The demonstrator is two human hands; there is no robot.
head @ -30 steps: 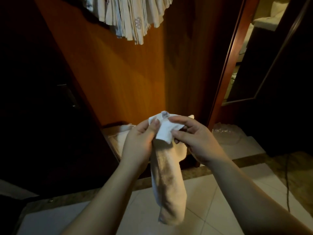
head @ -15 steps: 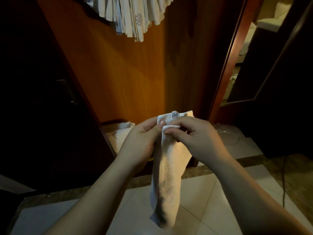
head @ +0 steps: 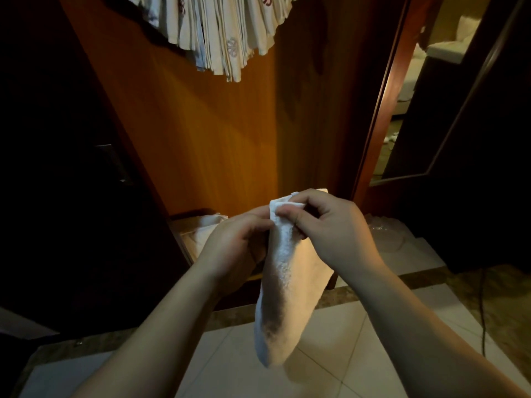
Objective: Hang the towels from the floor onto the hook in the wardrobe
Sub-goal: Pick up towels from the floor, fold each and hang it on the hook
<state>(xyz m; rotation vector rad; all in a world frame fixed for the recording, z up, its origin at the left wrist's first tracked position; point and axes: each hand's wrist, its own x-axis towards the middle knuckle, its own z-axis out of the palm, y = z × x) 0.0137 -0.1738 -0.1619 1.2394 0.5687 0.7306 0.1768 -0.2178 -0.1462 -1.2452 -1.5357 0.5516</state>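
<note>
Over the pale tiled floor close below me, I am watching two hands working one white towel: the left hand and right hand are both pinching its top corner while the rest is hanging down. Beyond them, folded cloth is lying on the wardrobe bottom. Farthest up, one bunch of hung towels is dangling; I cannot count them.

Hung towels crowd the top; the wardrobe panel below is bare.
</note>
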